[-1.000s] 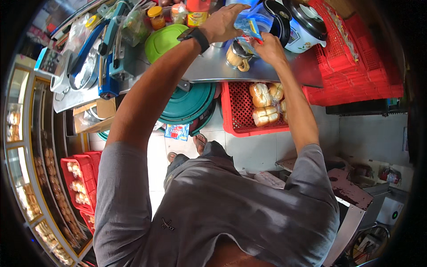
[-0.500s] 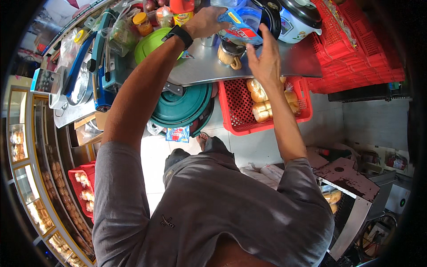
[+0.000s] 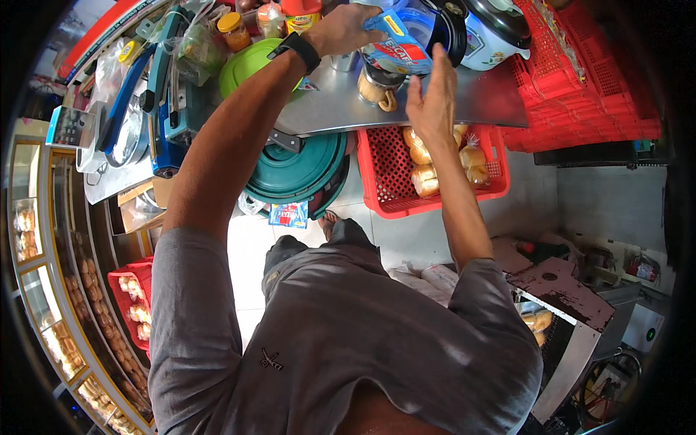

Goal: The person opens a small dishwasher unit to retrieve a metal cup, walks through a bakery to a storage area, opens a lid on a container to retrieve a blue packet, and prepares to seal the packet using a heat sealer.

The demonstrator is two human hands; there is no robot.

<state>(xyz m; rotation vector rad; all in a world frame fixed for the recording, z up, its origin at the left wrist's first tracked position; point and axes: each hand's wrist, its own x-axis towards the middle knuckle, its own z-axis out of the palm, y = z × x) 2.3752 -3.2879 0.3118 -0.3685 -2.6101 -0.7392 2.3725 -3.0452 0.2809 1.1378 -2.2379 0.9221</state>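
My left hand (image 3: pixel 348 30) is closed on the upper left edge of a blue coffee pouch (image 3: pixel 397 49) with a red patch. The pouch hangs tilted over a tan mug (image 3: pixel 374 90) with a dark rim and a looped handle, hiding part of the mug's mouth. Just right of the pouch is my right hand (image 3: pixel 435 105), its thumb and fingers apart and nothing seen in it. Whether its fingertips touch the pouch I cannot tell. The mug stands upright near the front edge of a steel counter (image 3: pixel 482 101).
A green plate (image 3: pixel 250 67), jars and a rice cooker (image 3: pixel 493 32) sit on the counter. Below are a lidded teal bin (image 3: pixel 297 170) and a red crate (image 3: pixel 388 170) of bagged bread. Red crates (image 3: pixel 602 90) are stacked at right. A knife handle (image 3: pixel 286 141) juts past the counter edge.
The pouch and both hands have shifted slightly; the pouch's lower edge now sits a little lower over the mug. The head view has moved a little. My left hand keeps its hold.
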